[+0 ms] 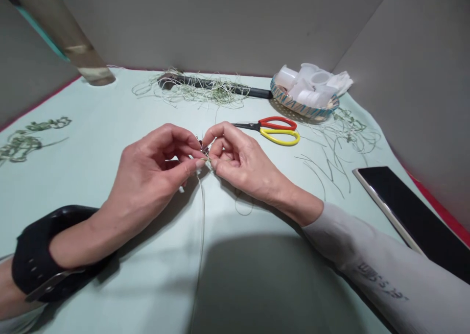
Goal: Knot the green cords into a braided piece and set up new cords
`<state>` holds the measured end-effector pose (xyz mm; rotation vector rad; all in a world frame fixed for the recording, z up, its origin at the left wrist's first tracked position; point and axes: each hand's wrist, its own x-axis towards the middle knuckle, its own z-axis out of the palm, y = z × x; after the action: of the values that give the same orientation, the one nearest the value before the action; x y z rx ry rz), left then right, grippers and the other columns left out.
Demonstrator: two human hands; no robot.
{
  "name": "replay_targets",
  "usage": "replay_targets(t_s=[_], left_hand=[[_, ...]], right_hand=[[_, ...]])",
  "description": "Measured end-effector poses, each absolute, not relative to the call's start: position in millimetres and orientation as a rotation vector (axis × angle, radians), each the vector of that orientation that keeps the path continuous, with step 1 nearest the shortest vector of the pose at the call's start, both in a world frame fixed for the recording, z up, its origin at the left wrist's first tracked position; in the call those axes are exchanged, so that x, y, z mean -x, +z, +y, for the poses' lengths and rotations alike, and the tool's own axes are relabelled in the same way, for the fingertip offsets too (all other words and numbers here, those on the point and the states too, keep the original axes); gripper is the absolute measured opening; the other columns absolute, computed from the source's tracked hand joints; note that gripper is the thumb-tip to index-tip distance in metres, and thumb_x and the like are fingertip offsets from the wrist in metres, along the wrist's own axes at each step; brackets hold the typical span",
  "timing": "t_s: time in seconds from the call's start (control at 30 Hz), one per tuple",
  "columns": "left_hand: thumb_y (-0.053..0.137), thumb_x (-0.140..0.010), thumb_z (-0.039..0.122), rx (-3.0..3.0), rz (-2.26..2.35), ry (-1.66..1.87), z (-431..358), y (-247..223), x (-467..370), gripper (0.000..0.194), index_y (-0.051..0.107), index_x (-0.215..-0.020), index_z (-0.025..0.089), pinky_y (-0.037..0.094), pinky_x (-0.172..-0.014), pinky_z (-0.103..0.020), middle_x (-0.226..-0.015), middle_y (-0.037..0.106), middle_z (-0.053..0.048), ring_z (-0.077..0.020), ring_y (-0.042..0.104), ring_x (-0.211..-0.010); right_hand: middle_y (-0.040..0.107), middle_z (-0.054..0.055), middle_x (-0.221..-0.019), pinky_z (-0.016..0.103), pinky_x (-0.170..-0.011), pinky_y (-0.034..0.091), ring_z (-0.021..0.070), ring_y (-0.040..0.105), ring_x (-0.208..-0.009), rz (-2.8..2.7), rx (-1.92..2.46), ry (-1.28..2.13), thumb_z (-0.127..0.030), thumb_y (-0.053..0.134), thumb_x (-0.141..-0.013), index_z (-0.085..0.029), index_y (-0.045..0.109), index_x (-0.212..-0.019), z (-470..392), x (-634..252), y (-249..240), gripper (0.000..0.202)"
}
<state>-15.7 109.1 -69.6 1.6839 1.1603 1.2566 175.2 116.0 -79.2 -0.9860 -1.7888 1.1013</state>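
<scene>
My left hand [152, 165] is closed in a pinch, its thumb and fingertips pressed on a thin pale green cord [202, 209]. Facing it, my right hand [244, 162] also pinches the cord between thumb and fingers, so the fingertips of both hands almost meet. One length of the cord hangs from the fingers and runs down the table towards me. A small dark, shiny piece [201, 145] shows between the fingertips; its kind is too small and covered to tell. Just beyond my right hand lie scissors [279, 131] with one red and one yellow handle loop.
A hammer-like tool [260, 93] lies under tangled cord [220, 91] at the back. Beside it stands a basket [312, 111] of white plastic spools. Cut cord ends [332, 165] and a phone [411, 206] lie right, knotted cord [22, 143] left. A clear bottle [90, 62] stands back left.
</scene>
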Motion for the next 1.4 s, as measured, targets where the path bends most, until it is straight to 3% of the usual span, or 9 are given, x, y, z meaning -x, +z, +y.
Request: replay_targets(t_s=[0.43,0.8,0.97,1.2,1.4], left_hand=[[0.092,-0.073,0.02,-1.485,1.076,1.23,112.6,-74.0,14.6,0.021,0.075,-0.086,0.023,0.05,-0.05,-0.016,-0.077,0.073,0.005,-0.0088,0.059,-0.063],[0.091,-0.072,0.027,-1.567,1.181,1.226,108.9,-67.4,13.8,0.021,0.073,-0.082,0.023,0.046,-0.052,-0.023,-0.073,0.071,0.004,-0.0111,0.056,-0.058],[0.083,-0.077,0.031,-1.672,1.224,1.197,108.3,-68.2,13.5,0.016,0.071,-0.084,0.023,0.047,-0.06,-0.027,-0.08,0.071,0.002,-0.0135,0.059,-0.066],[0.077,-0.078,0.032,-1.74,1.228,1.15,110.0,-68.2,15.5,0.016,0.069,-0.085,0.021,0.044,-0.055,-0.028,-0.077,0.068,0.001,-0.0127,0.054,-0.06],[0.075,-0.078,0.036,-1.737,1.221,1.132,111.5,-68.7,15.4,0.018,0.068,-0.085,0.021,0.046,-0.053,-0.028,-0.078,0.068,0.001,-0.0131,0.054,-0.059]], right_hand=[[0.053,-0.007,-0.075,0.026,-0.067,0.036,0.0122,0.046,-0.068,-1.831,1.003,1.077,-0.004,0.058,-0.086,-0.023,0.057,-0.095,117.6,-175.8,-77.3,0.021],[0.058,-0.006,-0.077,0.026,-0.066,0.037,0.0116,0.046,-0.067,-1.823,1.031,1.08,-0.026,0.065,-0.089,-0.021,0.061,-0.093,116.3,-174.9,-80.0,0.008],[0.058,-0.004,-0.079,0.027,-0.07,0.037,0.0127,0.047,-0.072,-1.848,1.04,0.991,-0.024,0.06,-0.089,-0.021,0.06,-0.086,115.3,-174.1,-79.7,0.004],[0.053,-0.006,-0.071,0.028,-0.07,0.037,0.0139,0.044,-0.067,-1.855,1.052,0.961,-0.021,0.059,-0.087,-0.023,0.063,-0.092,115.3,-174.2,-80.6,0.007],[0.058,-0.004,-0.078,0.028,-0.069,0.036,0.0138,0.046,-0.072,-1.854,1.005,1.026,-0.025,0.059,-0.086,-0.023,0.06,-0.087,115.5,-173.5,-79.5,0.003]])
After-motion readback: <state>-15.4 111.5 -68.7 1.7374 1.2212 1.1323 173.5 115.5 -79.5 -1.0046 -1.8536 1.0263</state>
